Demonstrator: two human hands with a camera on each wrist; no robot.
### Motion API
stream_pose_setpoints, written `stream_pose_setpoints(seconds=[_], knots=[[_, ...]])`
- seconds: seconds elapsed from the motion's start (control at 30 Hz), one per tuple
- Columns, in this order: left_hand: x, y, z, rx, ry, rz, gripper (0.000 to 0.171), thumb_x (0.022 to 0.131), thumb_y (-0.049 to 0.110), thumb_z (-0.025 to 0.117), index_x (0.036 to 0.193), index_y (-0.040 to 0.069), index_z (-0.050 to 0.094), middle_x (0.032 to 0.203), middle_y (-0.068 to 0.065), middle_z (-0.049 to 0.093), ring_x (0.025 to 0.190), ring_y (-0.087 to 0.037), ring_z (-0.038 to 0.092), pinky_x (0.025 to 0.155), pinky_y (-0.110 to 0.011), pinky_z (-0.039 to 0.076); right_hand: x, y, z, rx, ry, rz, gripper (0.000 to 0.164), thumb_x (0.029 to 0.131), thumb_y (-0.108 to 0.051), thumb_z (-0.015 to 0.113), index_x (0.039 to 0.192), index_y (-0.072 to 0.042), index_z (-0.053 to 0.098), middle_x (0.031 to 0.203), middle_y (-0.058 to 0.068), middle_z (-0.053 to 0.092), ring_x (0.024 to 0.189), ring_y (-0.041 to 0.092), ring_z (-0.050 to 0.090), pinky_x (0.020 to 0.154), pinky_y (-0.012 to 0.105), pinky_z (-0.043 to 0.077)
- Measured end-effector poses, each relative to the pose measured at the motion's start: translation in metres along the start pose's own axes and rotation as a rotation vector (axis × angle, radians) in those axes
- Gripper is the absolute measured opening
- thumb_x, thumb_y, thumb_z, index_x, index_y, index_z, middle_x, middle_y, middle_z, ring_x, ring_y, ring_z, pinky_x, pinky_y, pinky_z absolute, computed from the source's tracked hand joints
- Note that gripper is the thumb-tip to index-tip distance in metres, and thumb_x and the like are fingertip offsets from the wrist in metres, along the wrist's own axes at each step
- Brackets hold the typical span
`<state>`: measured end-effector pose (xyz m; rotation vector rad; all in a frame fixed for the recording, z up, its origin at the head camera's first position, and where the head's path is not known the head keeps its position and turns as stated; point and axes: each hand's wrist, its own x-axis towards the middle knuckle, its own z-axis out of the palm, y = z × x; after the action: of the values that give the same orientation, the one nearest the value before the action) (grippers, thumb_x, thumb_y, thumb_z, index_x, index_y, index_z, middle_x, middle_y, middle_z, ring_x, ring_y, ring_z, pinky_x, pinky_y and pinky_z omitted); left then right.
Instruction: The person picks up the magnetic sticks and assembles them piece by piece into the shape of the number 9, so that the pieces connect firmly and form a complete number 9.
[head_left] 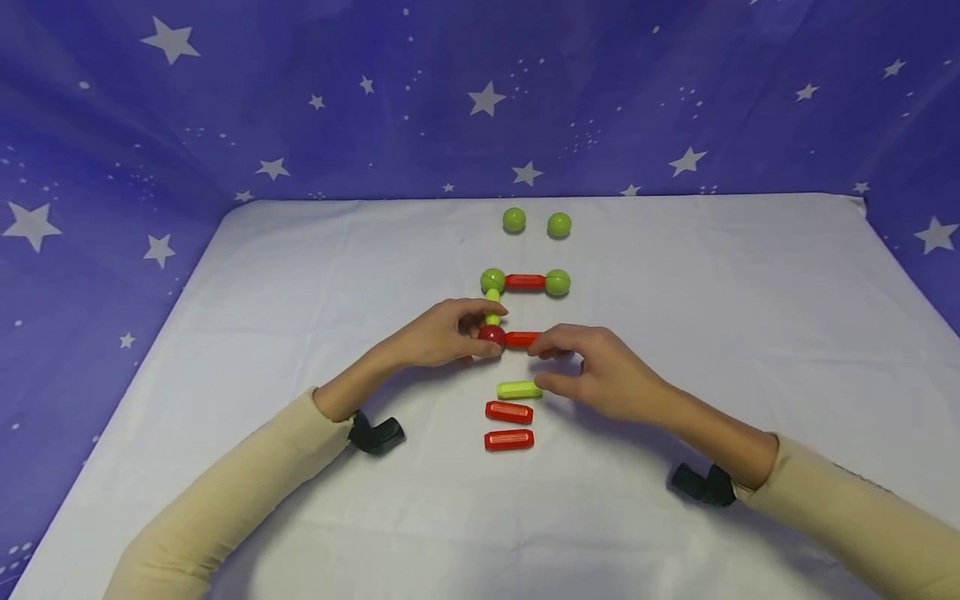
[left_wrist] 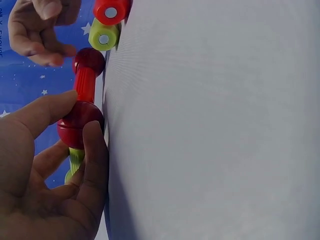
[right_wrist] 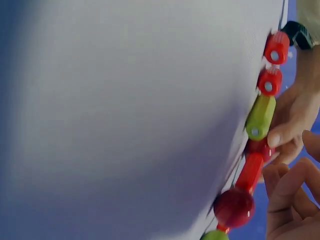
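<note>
My left hand point(head_left: 442, 333) grips a red ball point(left_wrist: 80, 125) with thumb and fingers on either side. From that ball, a yellow-green magnetic rod point(head_left: 492, 307) runs up to a green ball point(head_left: 492, 281), and a red rod point(head_left: 521, 339) runs right to a second red ball point(right_wrist: 234, 207). In the head view the second ball is hidden behind my right hand point(head_left: 600, 371). Its loosely bent fingers hover beside that ball, apart from it in the left wrist view. A loose yellow-green rod point(head_left: 517, 389) lies just below, near the right thumb.
A red rod point(head_left: 525, 282) joins the upper green ball to another green ball point(head_left: 557, 282). Two loose green balls point(head_left: 513, 220) sit farther back. Two red rods point(head_left: 508, 439) lie nearer the front. Starry blue cloth point(head_left: 480, 100) stands around the white table point(head_left: 322, 267).
</note>
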<state>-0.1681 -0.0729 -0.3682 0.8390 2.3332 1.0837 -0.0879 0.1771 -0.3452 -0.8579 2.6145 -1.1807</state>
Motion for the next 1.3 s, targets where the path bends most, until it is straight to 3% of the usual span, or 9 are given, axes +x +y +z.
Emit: stream_pose_setpoints(seconds=[0.13, 0.37, 0.93, 1.3], knots=[[0.001, 0.000, 0.000, 0.007, -0.002, -0.002, 0.052, 0.088, 0.025, 0.076, 0.134, 0.009, 0.059, 0.098, -0.005, 0.059, 0.089, -0.020, 0.053, 0.076, -0.031, 0.045, 0.001, -0.002, 0.007, -0.001, -0.061, 0.006, 0.029, 0.084, -0.008, 0.077, 0.113, -0.006, 0.069, 0.106, 0.000, 0.069, 0.101, 0.019, 0.063, 0.090, 0.044, 0.049], [0.002, -0.001, 0.001, -0.015, -0.008, -0.012, 0.053, 0.087, 0.025, 0.077, 0.135, 0.010, 0.058, 0.098, -0.006, 0.059, 0.087, -0.020, 0.054, 0.073, -0.031, 0.047, 0.004, 0.000, 0.014, -0.035, -0.107, 0.027, 0.030, 0.084, -0.007, 0.078, 0.113, -0.007, 0.070, 0.107, -0.003, 0.068, 0.102, 0.016, 0.062, 0.093, 0.042, 0.049], [0.001, 0.000, 0.000, -0.012, -0.007, -0.014, 0.054, 0.087, 0.025, 0.077, 0.135, 0.009, 0.058, 0.098, -0.006, 0.058, 0.088, -0.020, 0.054, 0.073, -0.030, 0.046, 0.008, 0.002, 0.019, -0.023, -0.114, 0.042, 0.032, 0.086, 0.000, 0.073, 0.116, -0.007, 0.069, 0.107, -0.003, 0.069, 0.101, 0.015, 0.064, 0.093, 0.041, 0.050], [0.000, 0.000, 0.000, -0.003, -0.003, -0.016, 0.053, 0.087, 0.024, 0.077, 0.134, 0.009, 0.059, 0.099, -0.006, 0.059, 0.089, -0.020, 0.053, 0.074, -0.030, 0.046, -0.004, 0.008, 0.006, -0.075, -0.093, 0.101, 0.029, 0.086, 0.000, 0.073, 0.115, -0.008, 0.070, 0.107, -0.001, 0.068, 0.102, 0.019, 0.062, 0.092, 0.044, 0.050]])
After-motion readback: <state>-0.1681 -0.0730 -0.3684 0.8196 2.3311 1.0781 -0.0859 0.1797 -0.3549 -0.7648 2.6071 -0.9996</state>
